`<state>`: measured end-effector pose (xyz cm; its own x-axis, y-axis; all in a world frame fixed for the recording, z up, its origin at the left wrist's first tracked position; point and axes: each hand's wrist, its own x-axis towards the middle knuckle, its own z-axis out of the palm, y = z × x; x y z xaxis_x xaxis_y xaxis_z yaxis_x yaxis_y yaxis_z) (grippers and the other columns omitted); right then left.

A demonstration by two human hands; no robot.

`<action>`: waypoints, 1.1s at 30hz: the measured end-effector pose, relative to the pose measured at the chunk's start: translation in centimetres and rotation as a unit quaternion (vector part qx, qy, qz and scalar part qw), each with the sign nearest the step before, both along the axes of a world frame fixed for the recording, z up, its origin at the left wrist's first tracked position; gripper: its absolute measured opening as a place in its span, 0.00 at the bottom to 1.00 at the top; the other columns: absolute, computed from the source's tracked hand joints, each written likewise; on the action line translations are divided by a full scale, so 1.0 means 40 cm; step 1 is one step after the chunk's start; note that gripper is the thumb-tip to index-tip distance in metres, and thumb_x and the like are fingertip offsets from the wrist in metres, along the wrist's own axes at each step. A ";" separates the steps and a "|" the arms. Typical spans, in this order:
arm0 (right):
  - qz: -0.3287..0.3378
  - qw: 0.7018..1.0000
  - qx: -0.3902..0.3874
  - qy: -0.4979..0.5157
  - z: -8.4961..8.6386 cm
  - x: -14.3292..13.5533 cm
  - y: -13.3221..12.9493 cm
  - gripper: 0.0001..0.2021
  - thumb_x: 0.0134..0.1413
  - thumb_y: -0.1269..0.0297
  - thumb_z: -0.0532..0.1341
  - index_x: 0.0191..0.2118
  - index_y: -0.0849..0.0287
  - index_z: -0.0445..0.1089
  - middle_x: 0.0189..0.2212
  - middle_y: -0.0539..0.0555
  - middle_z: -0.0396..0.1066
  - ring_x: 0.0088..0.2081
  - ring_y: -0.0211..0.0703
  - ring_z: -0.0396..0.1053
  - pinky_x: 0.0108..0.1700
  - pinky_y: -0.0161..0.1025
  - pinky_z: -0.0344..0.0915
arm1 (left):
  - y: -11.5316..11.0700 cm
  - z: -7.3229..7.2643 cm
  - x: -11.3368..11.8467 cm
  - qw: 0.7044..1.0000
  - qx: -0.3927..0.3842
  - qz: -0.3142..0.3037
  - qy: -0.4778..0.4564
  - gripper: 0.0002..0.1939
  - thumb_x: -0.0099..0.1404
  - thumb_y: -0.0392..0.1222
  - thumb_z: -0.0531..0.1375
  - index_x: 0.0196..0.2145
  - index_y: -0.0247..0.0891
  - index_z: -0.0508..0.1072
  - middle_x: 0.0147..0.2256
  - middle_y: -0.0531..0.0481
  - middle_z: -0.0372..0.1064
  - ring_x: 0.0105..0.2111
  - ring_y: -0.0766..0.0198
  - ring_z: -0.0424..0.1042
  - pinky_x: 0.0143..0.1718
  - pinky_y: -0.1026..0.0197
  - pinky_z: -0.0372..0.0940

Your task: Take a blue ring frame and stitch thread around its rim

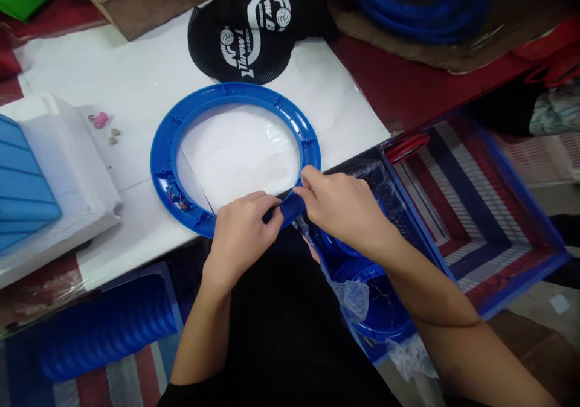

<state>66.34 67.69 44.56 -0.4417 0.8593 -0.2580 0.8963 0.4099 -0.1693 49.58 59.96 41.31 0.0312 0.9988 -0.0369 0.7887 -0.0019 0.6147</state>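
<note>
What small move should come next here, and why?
I'd probably ease the blue ring a little farther onto the white tabletop before letting go. Its near rim, where the left hand and right hand grip it, appears to jut past the tabletop's edge, so more support underneath might steady it.

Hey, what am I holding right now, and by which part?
The blue ring, by its near side: the right hand pinches at the inner edge; the left hand lies over the band, its exact grip hidden.
</note>
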 end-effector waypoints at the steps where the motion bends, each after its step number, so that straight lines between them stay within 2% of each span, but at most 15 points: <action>1: 0.007 0.999 -0.022 0.043 -0.009 0.013 0.010 0.07 0.68 0.59 0.60 0.40 0.56 0.70 0.25 0.52 0.71 0.25 0.42 0.66 0.30 0.39 0.48 | 0.000 0.000 0.001 1.000 0.000 0.003 0.001 0.09 0.69 0.35 0.60 0.39 0.43 0.81 0.37 0.53 0.80 0.37 0.59 0.78 0.36 0.60 0.64; 5: 0.016 0.971 -0.088 0.223 -0.053 0.065 0.035 0.09 0.67 0.56 0.62 0.36 0.54 0.73 0.20 0.44 0.63 0.23 0.37 0.60 0.30 0.37 0.51 | -0.001 0.002 0.002 1.000 -0.010 0.005 0.004 0.09 0.69 0.36 0.60 0.39 0.44 0.81 0.37 0.53 0.80 0.37 0.59 0.78 0.36 0.59 0.64; 9: -0.002 0.955 -0.090 0.282 -0.079 0.081 0.036 0.12 0.65 0.53 0.64 0.34 0.54 0.75 0.17 0.42 0.57 0.21 0.35 0.54 0.28 0.37 0.50 | -0.001 0.002 0.001 1.000 -0.016 0.006 0.005 0.09 0.69 0.36 0.60 0.40 0.44 0.81 0.37 0.53 0.80 0.37 0.59 0.78 0.35 0.60 0.64; 13: 0.031 0.965 -0.058 0.253 -0.068 0.075 0.040 0.14 0.66 0.51 0.63 0.34 0.55 0.74 0.16 0.43 0.56 0.20 0.35 0.55 0.29 0.37 0.51 | 0.000 0.000 0.000 1.000 -0.022 0.005 0.006 0.09 0.69 0.36 0.60 0.40 0.45 0.81 0.37 0.53 0.80 0.37 0.59 0.79 0.34 0.60 0.64; 19: 0.078 0.991 0.046 0.102 -0.035 0.053 0.016 0.13 0.69 0.54 0.59 0.36 0.56 0.73 0.22 0.49 0.71 0.24 0.39 0.66 0.29 0.38 0.48 | -0.002 -0.006 -0.001 1.000 -0.009 0.002 0.007 0.09 0.70 0.36 0.61 0.42 0.44 0.81 0.38 0.53 0.80 0.37 0.59 0.79 0.33 0.61 0.64; 22: 0.048 0.995 0.081 0.033 -0.036 0.034 -0.023 0.15 0.72 0.56 0.55 0.37 0.57 0.72 0.23 0.52 0.74 0.23 0.41 0.68 0.28 0.40 0.43 | -0.006 -0.007 -0.002 1.000 0.002 0.000 0.009 0.09 0.70 0.36 0.61 0.41 0.44 0.81 0.38 0.53 0.80 0.37 0.59 0.79 0.34 0.60 0.64; 25: -0.006 0.996 0.087 0.016 -0.047 0.014 -0.058 0.16 0.73 0.57 0.52 0.38 0.58 0.71 0.23 0.53 0.74 0.22 0.42 0.69 0.28 0.40 0.41 | -0.006 -0.009 -0.001 1.000 0.007 0.002 0.008 0.09 0.69 0.36 0.60 0.41 0.44 0.81 0.38 0.53 0.80 0.38 0.59 0.79 0.35 0.60 0.65; 29: -0.066 0.995 0.047 0.050 -0.055 0.000 -0.069 0.12 0.72 0.59 0.54 0.37 0.56 0.69 0.23 0.52 0.75 0.24 0.44 0.70 0.28 0.40 0.42 | -0.002 -0.011 0.004 1.000 0.003 0.004 0.005 0.10 0.69 0.36 0.60 0.42 0.44 0.81 0.38 0.52 0.80 0.38 0.59 0.79 0.36 0.60 0.67; 33: -0.089 0.993 0.001 0.078 -0.039 0.003 -0.046 0.09 0.70 0.60 0.57 0.36 0.54 0.68 0.23 0.49 0.73 0.25 0.43 0.69 0.28 0.40 0.45 | -0.002 -0.010 0.001 1.000 0.000 0.004 0.016 0.09 0.70 0.36 0.60 0.41 0.44 0.81 0.37 0.52 0.80 0.38 0.58 0.79 0.36 0.60 0.67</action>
<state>66.46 65.86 43.01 -0.3177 0.9277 -0.1960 0.9174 0.2484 -0.3110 49.60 59.90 40.91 0.0227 0.9991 -0.0372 0.8075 0.0036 0.5898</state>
